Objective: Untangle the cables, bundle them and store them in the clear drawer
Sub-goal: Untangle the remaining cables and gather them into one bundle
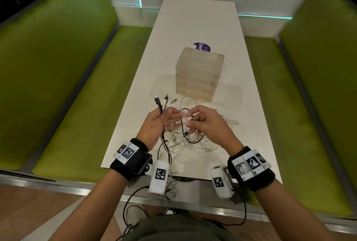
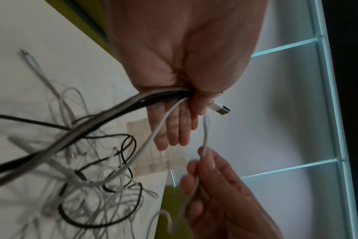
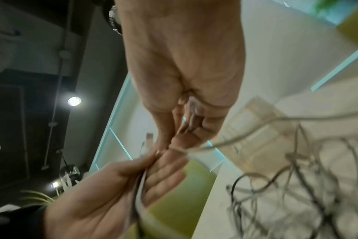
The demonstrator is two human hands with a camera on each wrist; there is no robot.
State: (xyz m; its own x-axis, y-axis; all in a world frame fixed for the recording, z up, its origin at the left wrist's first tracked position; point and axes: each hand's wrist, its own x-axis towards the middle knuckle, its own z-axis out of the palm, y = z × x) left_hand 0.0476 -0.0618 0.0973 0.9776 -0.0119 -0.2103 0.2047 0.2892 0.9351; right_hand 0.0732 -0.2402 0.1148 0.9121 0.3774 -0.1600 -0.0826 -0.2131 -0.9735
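Note:
A tangle of white, grey and black cables [image 1: 185, 140] lies on the near end of the white table [image 1: 202, 28]. My left hand [image 1: 162, 123] is raised above it, thumb clamping several cable ends [image 1: 161, 102] against the palm, plugs sticking up past the thumb; its other fingers are straight. In the left wrist view a white USB plug [image 2: 219, 108] pokes out beside the thumb. My right hand [image 1: 204, 121] pinches a thin white cable [image 2: 204, 137] next to the left fingertips. The clear drawer unit [image 1: 199, 74] stands behind the tangle, drawers closed.
A purple round sticker [image 1: 201, 46] lies on the table behind the drawer unit. A flat clear plastic sheet [image 1: 228, 96] sits under and beside the unit. Green benches [image 1: 73, 90] flank the table on both sides. Some cable hangs over the near table edge.

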